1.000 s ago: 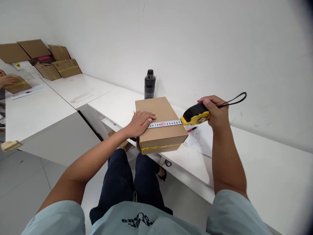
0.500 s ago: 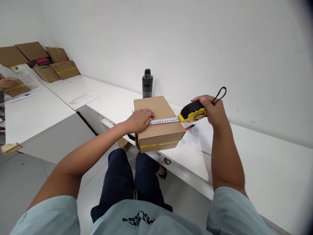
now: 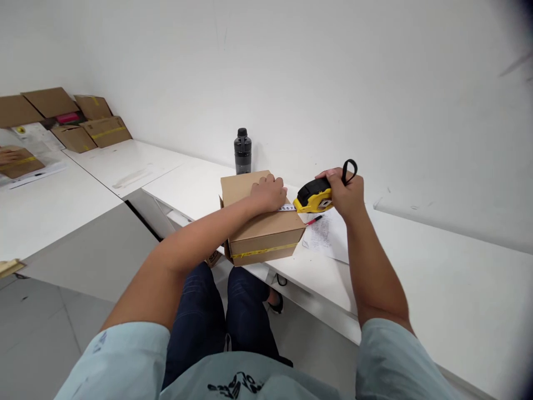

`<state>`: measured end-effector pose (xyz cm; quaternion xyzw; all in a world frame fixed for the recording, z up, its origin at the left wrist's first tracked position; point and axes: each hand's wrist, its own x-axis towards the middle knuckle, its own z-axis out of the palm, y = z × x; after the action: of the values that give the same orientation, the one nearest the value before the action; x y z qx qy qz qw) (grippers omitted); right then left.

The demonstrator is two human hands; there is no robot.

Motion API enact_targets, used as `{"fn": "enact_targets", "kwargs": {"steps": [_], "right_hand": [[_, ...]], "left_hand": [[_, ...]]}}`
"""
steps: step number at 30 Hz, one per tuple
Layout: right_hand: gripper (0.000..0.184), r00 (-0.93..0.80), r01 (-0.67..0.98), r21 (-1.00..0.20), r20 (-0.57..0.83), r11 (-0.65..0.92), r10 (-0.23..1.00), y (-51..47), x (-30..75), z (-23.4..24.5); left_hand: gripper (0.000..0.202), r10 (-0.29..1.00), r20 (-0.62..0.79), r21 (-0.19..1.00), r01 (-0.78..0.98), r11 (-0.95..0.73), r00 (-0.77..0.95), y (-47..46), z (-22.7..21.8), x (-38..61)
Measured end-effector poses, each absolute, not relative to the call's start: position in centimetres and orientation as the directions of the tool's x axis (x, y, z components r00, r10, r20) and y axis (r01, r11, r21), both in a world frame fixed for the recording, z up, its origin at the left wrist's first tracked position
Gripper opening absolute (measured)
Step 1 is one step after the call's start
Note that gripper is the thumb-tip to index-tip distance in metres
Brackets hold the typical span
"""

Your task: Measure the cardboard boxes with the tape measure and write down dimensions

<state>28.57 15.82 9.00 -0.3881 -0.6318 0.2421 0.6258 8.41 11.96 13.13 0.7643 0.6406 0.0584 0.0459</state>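
Note:
A closed cardboard box (image 3: 270, 226) with yellow tape along its near side lies on the white table, overhanging the front edge. My right hand (image 3: 347, 191) grips a yellow and black tape measure (image 3: 314, 197) by its case, just beyond the box's right edge. From the case a short stretch of white blade (image 3: 287, 208) shows on the box top. My left hand (image 3: 268, 193) rests over the blade with bent fingers closed on it. That hand and forearm hide the rest of the blade.
A dark water bottle (image 3: 242, 151) stands behind the box near the wall. A red and black pen (image 3: 314, 220) lies on a written sheet (image 3: 327, 236) at right. Several cardboard boxes (image 3: 106, 131) sit at far left, where another person's hand (image 3: 9, 155) touches a box.
My left hand has slid right along the box top, covering most of the blade that showed before. My right hand still holds the tape measure at the box's right edge. The view has shifted slightly.

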Motion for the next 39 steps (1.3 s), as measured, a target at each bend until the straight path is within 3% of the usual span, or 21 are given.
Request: {"fn": "enact_targets", "kwargs": {"steps": [8,15,22,26,34,39], "right_hand": [[0.05,0.012,0.42,-0.538,0.809,0.731,0.588,13.3,28.2,10.3],[0.05,-0.046,0.417,-0.678,0.649,0.605,0.759,12.9,28.9,11.1],[0.035,-0.172,0.492,-0.598,0.646,0.633,0.744,11.4,29.8,11.9],[0.033,-0.182,0.48,-0.627,0.613,0.614,0.769,11.3,30.0,12.0],[0.037,-0.364,0.422,-0.716,0.427,0.555,0.828,10.4,31.1,13.0],[0.047,-0.446,0.497,-0.7,0.301,0.513,0.843,9.7,31.9,13.4]], "left_hand": [[0.044,0.976,0.138,0.243,0.949,-0.2,0.171,12.8,10.8,7.8],[0.044,0.976,0.132,0.227,0.953,-0.202,0.176,12.5,10.9,8.0],[0.045,0.976,0.116,0.217,0.954,-0.207,0.186,12.0,11.2,8.3],[0.045,0.976,0.116,0.218,0.954,-0.208,0.186,12.2,11.1,8.4],[0.045,0.977,0.12,0.226,0.954,-0.198,0.174,12.1,11.0,8.6],[0.046,0.977,0.123,0.231,0.952,-0.201,0.176,11.7,11.2,8.7]]}}
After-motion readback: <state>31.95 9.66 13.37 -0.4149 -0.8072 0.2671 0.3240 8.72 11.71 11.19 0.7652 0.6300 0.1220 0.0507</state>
